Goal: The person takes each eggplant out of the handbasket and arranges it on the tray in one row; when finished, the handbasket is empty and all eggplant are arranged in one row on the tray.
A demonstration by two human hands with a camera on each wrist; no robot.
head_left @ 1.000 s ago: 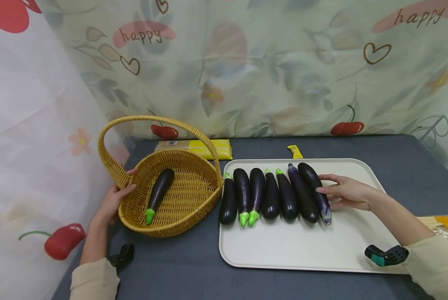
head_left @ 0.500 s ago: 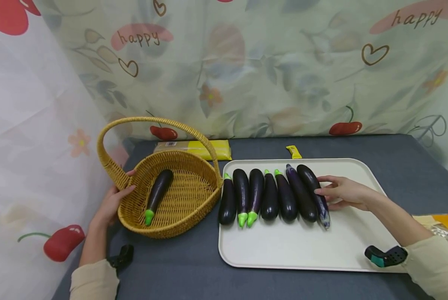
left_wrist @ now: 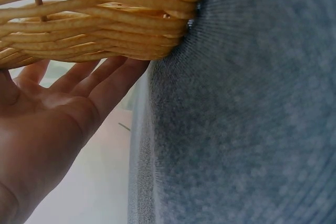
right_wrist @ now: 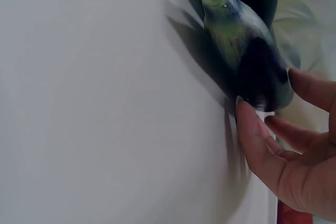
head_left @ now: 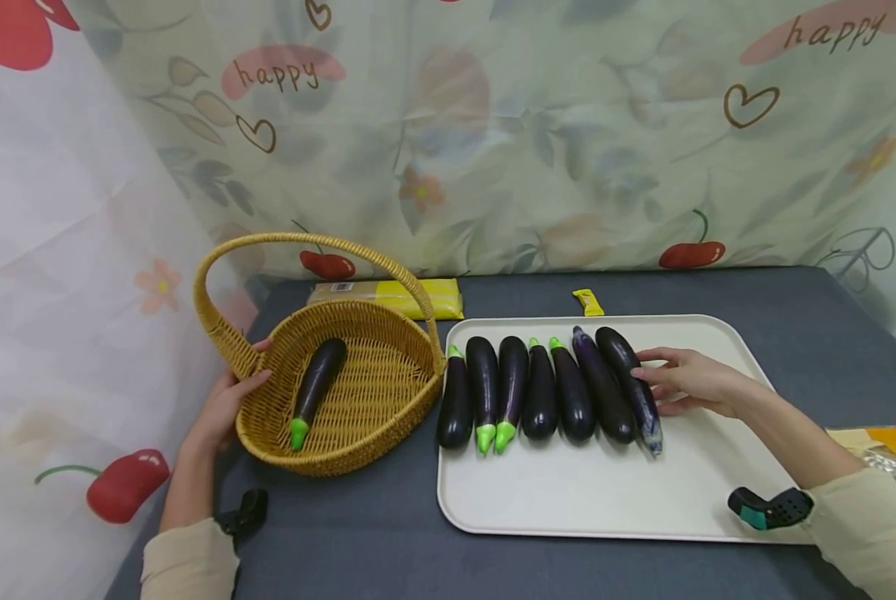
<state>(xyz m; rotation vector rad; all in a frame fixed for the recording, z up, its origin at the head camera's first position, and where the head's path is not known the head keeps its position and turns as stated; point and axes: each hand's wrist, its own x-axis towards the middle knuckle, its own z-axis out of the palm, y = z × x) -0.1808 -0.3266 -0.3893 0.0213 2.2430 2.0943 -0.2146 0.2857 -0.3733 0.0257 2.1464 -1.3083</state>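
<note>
My left hand (head_left: 226, 404) grips the left side of a wicker basket (head_left: 410, 400), thumb over its rim near the handle. In the left wrist view the fingers (left_wrist: 113, 77) press against the outside of the woven wall. One eggplant (head_left: 316, 392) with a green stem end lies in the basket. My right hand (head_left: 691, 383) pinches the rightmost eggplant (head_left: 646, 408) in a row of several on a white tray (head_left: 568, 508). The right wrist view shows fingertips and thumb on either side of that eggplant (right_wrist: 231, 35), its pale stem end pointing away from the hand. It lies against its neighbour (head_left: 605, 392).
Behind the basket lies a yellow packet (head_left: 425, 298). A small yellow wrapper (head_left: 588, 302) sits beyond the tray's far edge. At the right an orange and silver package (head_left: 893, 458) is partly hidden by the sleeve. A printed curtain (head_left: 493, 167) hangs behind the grey table.
The rightmost eggplant's stem end has shifted very slightly under my right hand. The left hand and basket have stayed in place.
</note>
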